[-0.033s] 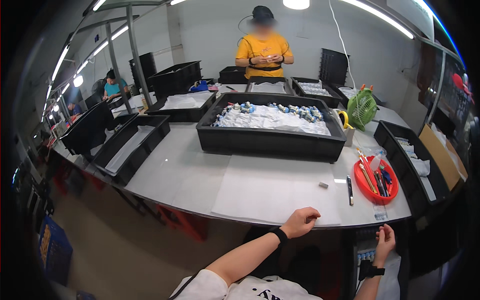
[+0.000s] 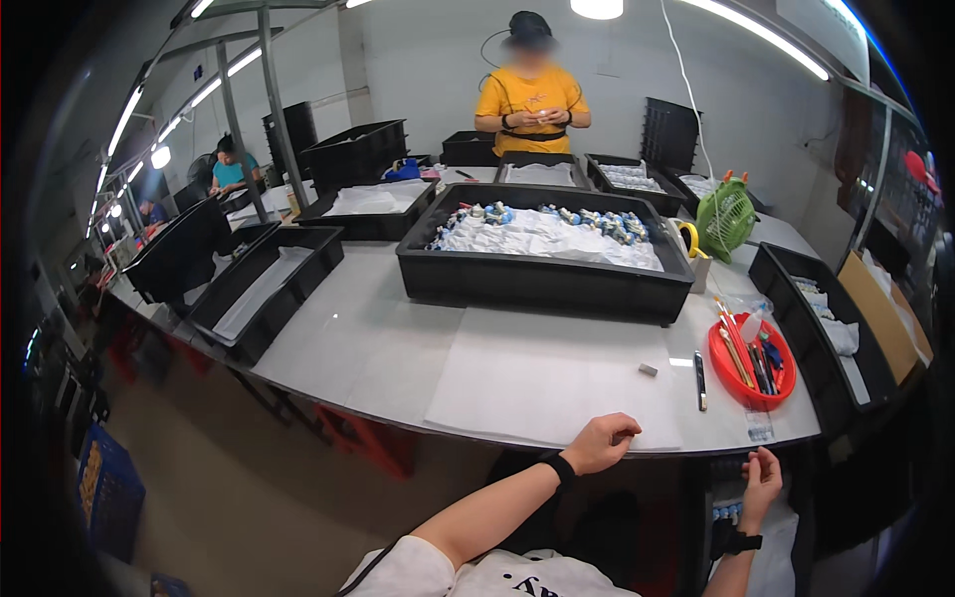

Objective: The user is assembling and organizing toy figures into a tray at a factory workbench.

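My left hand is curled into a loose fist on the front edge of the grey table, at the near edge of a white sheet. It holds nothing that I can see. My right hand is lower, below the table's front edge, with its fingers raised and close together. Whether it pinches something is too small to tell. A row of small blue pieces lies just left of its wrist. A small grey block and a black pen lie on the table beyond my hands.
A big black tray with white cloth and small blue-white pieces stands mid-table. A red bowl of brushes, a green fan and black trays lie right, more trays left. A person in yellow works opposite.
The view has shifted very slightly. Both hands stay where they were.
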Action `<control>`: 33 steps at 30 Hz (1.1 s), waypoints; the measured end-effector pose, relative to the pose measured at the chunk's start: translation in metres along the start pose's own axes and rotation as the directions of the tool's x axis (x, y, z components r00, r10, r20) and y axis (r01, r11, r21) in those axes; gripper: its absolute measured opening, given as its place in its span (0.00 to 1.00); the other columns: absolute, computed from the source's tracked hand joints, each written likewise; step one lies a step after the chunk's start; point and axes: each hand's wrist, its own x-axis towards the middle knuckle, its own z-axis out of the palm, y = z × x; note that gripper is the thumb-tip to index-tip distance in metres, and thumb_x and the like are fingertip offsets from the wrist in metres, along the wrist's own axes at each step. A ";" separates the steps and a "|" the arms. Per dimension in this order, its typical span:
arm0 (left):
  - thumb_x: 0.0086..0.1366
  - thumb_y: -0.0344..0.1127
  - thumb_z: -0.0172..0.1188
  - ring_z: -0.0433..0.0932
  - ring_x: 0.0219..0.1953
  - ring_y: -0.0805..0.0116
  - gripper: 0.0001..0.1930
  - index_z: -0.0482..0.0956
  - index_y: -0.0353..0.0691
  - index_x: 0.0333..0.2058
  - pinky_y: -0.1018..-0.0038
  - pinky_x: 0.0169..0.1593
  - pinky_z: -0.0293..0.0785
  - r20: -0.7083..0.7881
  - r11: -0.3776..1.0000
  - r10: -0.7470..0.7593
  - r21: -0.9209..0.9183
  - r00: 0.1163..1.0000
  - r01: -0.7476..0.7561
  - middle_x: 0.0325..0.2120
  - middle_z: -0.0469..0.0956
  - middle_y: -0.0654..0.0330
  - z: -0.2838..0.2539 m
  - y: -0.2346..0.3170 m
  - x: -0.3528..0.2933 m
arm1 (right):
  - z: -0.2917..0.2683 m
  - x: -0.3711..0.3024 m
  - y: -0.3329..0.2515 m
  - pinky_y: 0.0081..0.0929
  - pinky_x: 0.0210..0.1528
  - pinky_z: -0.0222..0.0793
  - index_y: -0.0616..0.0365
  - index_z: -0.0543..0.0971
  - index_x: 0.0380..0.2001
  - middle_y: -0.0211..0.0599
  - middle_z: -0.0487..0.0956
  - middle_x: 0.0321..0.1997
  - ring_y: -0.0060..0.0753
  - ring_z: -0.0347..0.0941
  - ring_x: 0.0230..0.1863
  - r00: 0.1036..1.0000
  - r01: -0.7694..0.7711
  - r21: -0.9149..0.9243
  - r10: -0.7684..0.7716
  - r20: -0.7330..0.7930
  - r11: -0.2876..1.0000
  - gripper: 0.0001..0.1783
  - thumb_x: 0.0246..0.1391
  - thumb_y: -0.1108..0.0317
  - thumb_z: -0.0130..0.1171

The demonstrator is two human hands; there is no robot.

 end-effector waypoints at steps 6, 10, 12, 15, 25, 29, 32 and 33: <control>0.52 0.21 0.51 0.73 0.33 0.69 0.08 0.72 0.32 0.33 0.79 0.37 0.70 0.048 1.000 -0.013 -0.013 0.999 0.014 0.33 0.74 0.57 -0.002 0.005 0.000 | 0.082 -0.027 -0.038 0.15 0.31 0.67 0.65 0.73 0.35 0.34 0.75 0.30 0.20 0.70 0.27 0.966 0.026 0.130 -0.059 0.251 0.991 0.08 0.50 0.79 0.49; 0.52 0.22 0.50 0.73 0.35 0.65 0.08 0.73 0.33 0.33 0.77 0.38 0.70 0.081 0.999 -0.033 0.017 0.996 0.031 0.35 0.73 0.56 -0.003 0.016 -0.003 | 0.110 -0.014 -0.053 0.18 0.33 0.67 0.67 0.73 0.32 0.38 0.76 0.30 0.25 0.71 0.29 0.923 0.172 0.002 -0.162 0.348 0.985 0.08 0.45 0.82 0.51; 0.51 0.22 0.50 0.72 0.35 0.61 0.08 0.72 0.32 0.31 0.74 0.36 0.69 0.061 1.000 0.003 0.004 0.998 -0.003 0.35 0.72 0.56 -0.003 0.019 -0.003 | 0.121 -0.004 -0.052 0.20 0.34 0.67 0.67 0.74 0.32 0.40 0.76 0.31 0.27 0.72 0.31 0.895 0.196 -0.027 -0.168 0.413 0.980 0.09 0.43 0.81 0.53; 0.53 0.24 0.50 0.71 0.40 0.60 0.09 0.72 0.33 0.35 0.73 0.43 0.68 0.174 0.990 -0.116 -0.065 0.978 0.129 0.39 0.70 0.56 -0.010 0.020 0.000 | 0.129 0.012 -0.047 0.25 0.39 0.65 0.64 0.73 0.35 0.42 0.73 0.36 0.35 0.70 0.37 0.761 0.261 -0.122 -0.126 0.636 0.958 0.16 0.36 0.77 0.58; 0.59 0.28 0.50 0.69 0.44 0.67 0.15 0.66 0.34 0.45 0.74 0.49 0.66 0.561 0.697 -0.499 -0.193 0.660 0.691 0.42 0.68 0.56 -0.033 0.024 0.047 | 0.139 0.028 -0.067 0.35 0.47 0.59 0.64 0.73 0.36 0.44 0.69 0.43 0.47 0.62 0.45 0.668 0.249 -0.217 -0.005 0.744 0.944 0.14 0.41 0.76 0.58; 0.57 0.32 0.52 0.71 0.40 0.64 0.17 0.67 0.33 0.46 0.72 0.46 0.67 0.573 0.716 -0.583 0.027 0.576 0.697 0.40 0.71 0.53 -0.040 0.037 0.059 | 0.138 0.033 -0.071 0.36 0.50 0.56 0.63 0.72 0.40 0.45 0.67 0.46 0.47 0.59 0.48 0.592 0.216 -0.265 0.090 0.801 0.940 0.16 0.44 0.74 0.56; 0.55 0.35 0.53 0.71 0.39 0.61 0.19 0.68 0.33 0.46 0.71 0.46 0.67 0.485 0.817 -0.536 0.091 0.691 0.570 0.39 0.72 0.51 -0.074 0.067 0.090 | 0.143 0.045 -0.084 0.34 0.47 0.59 0.61 0.72 0.38 0.44 0.68 0.42 0.45 0.62 0.44 0.556 0.258 -0.261 0.078 0.828 0.930 0.18 0.39 0.74 0.57; 0.56 0.35 0.54 0.71 0.39 0.62 0.20 0.68 0.33 0.47 0.71 0.45 0.68 0.474 0.824 -0.526 0.079 0.706 0.561 0.40 0.72 0.52 -0.098 0.080 0.107 | 0.147 0.048 -0.089 0.31 0.42 0.63 0.61 0.72 0.35 0.42 0.71 0.36 0.44 0.66 0.38 0.549 0.329 -0.223 0.006 0.836 0.918 0.19 0.33 0.76 0.58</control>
